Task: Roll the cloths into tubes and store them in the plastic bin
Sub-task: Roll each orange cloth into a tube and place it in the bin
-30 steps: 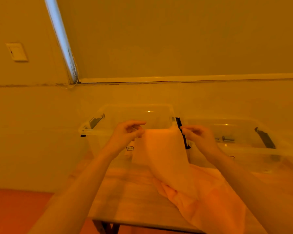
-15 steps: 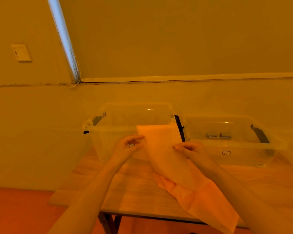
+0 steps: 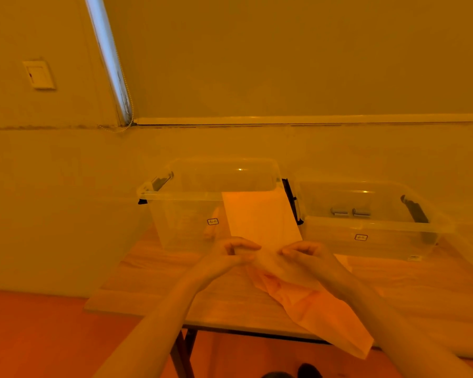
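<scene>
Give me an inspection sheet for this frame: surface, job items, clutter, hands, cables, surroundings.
Surface: wooden table, dark legs visible beneath.
Job's things: orange cloth held up, not rolled, its lower end trailing off the table's front edge; left clear plastic bin shows no cloth inside; right clear plastic bin holds two small grey cylinders.
Clutter: nothing seen.
Hands: left hand and right hand both pinch the cloth.
Cables: beaded blind cord by the window edge.
Surroundings: wall switch, window sill ledge, reddish floor.
</scene>
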